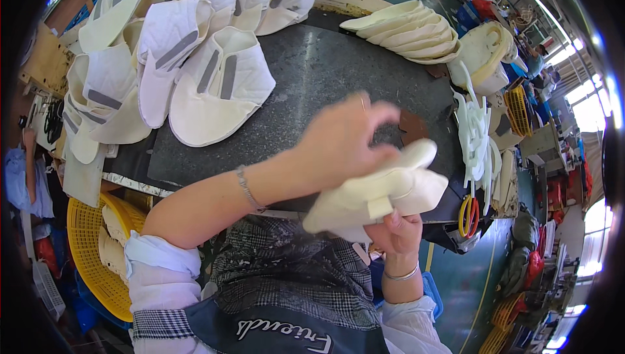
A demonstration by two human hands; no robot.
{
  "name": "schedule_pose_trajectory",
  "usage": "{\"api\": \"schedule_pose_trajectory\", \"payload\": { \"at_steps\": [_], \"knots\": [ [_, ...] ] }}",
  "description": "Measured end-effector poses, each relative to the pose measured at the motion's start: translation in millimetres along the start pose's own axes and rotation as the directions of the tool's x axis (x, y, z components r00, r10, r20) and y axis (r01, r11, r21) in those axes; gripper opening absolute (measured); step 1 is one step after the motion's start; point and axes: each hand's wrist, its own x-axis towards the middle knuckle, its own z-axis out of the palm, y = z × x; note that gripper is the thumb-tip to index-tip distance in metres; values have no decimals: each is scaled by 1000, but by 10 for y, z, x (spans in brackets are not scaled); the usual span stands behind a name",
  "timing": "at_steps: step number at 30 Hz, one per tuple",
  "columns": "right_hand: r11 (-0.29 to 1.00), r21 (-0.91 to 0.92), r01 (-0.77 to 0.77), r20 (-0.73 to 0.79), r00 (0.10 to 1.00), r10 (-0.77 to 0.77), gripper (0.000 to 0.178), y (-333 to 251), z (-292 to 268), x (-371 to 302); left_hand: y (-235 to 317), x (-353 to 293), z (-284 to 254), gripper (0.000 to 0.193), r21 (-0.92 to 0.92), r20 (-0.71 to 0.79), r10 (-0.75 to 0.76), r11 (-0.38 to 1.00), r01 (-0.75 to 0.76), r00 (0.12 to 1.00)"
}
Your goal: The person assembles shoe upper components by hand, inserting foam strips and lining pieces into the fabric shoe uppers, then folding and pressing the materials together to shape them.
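Observation:
My right hand (398, 231) grips a cream shoe upper (345, 203) from below, over the table's near edge. The thumb presses on it beside a small pale tab. The upper is tilted, and its rounded end points up and right. Just above it is my left hand (348, 139), blurred by motion, with its fingers apart and nothing visible in them. The left forearm crosses in front of me from the lower left. Whether its lower fingers touch the upper I cannot tell. Beyond that hand lies a flat brown piece (413, 126) on the dark tabletop (306, 67).
White shoe uppers with grey strips (218, 97) crowd the table's left side. A row of nested cream pieces (410, 33) lies at the far right. White straps (475, 132) hang at the right edge, near yellow and red rings (467, 216). A yellow basket (84, 243) stands lower left.

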Motion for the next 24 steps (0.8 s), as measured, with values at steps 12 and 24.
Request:
{"api": "schedule_pose_trajectory", "payload": {
  "at_steps": [12,24],
  "knots": [
    [972,-108,211,191,964,-188,49,-153,152,183,352,-556,27,68,255,-278,428,896,-364,860],
    [960,-180,217,201,963,-180,44,-184,184,311,329,-547,26,34,211,-425,346,937,-280,837]
  ]
}}
